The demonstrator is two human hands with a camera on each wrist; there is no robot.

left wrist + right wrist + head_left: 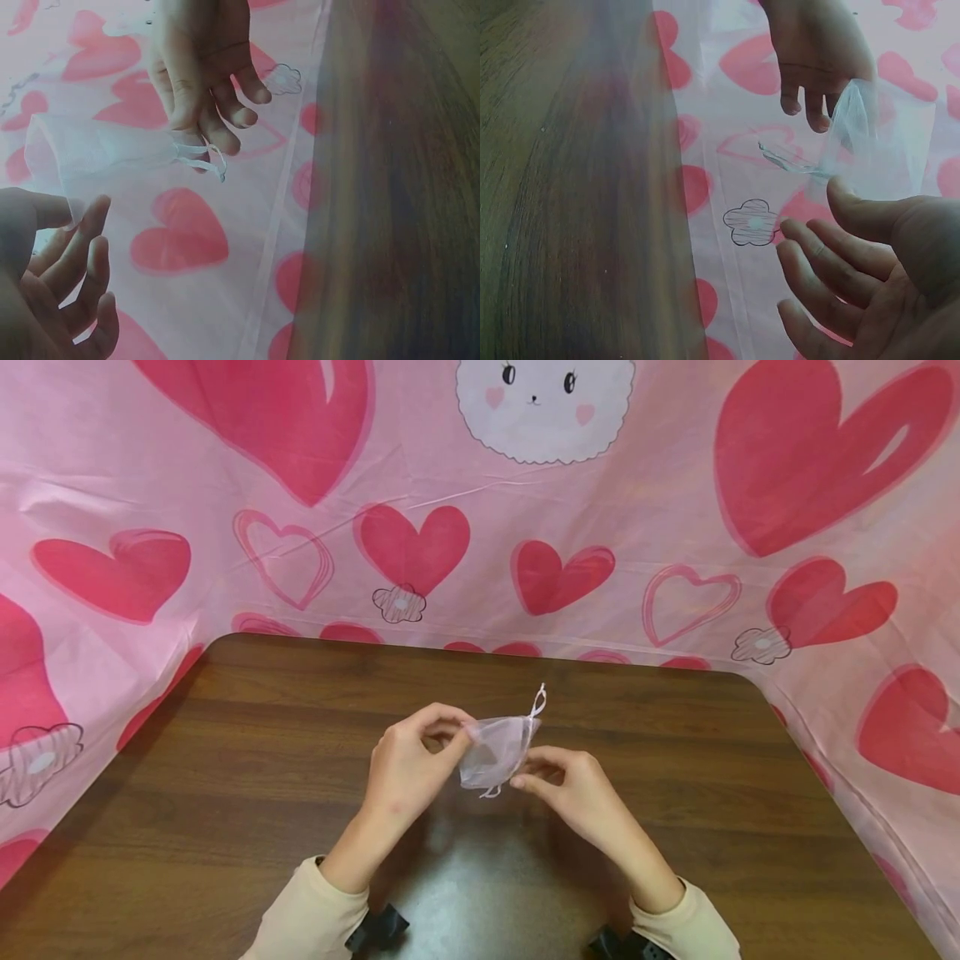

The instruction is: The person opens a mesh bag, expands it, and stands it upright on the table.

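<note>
A small, sheer white organza drawstring pouch [495, 752] is held up above the table between both hands. At its closed bottom end, my left hand [416, 760] pinches a corner between thumb and forefinger. The right hand [573, 785] holds the gathered mouth edge near the drawstring with thumb and forefinger, its other fingers loosely bent. A white cord loop [539, 700] sticks up from the far side of the mouth, and a shorter loop [491, 792] hangs at the near side. No contents show through the fabric of the pouch [112, 150].
Beneath the hands lies a dark brown wooden table [262, 760]. A pink cloth with red hearts [562, 577] hangs around its back and sides. Black wrist devices [378, 929] sit by the cream sleeves [315, 910].
</note>
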